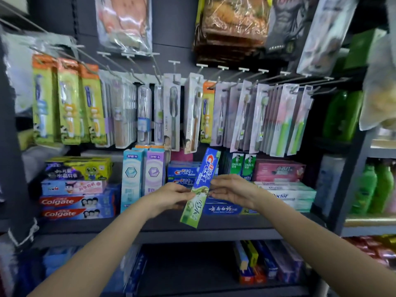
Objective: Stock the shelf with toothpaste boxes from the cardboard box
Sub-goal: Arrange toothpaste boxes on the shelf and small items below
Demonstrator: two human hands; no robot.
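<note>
Crest toothpaste box (202,185), blue above and green below, held up tilted in front of the dark shelf (162,229), upper end leaning right toward the hanging toothbrush packs (190,112), lower end hanging past the shelf's front edge. Left hand (171,196) pinching the box's left edge about midway, fingers curled round it. Right hand (233,190) at the opposite edge, fingers fairly straight and laid against the box; grip or mere touch, cannot tell. Behind the box, stacked Crest boxes (181,175) lying flat on the shelf, two tall upright boxes (142,176) just left of them, Colgate boxes (77,207) stacked further left, green Darlie boxes (243,165) upright to the right, a long blue box (222,209) lying below the right hand
</note>
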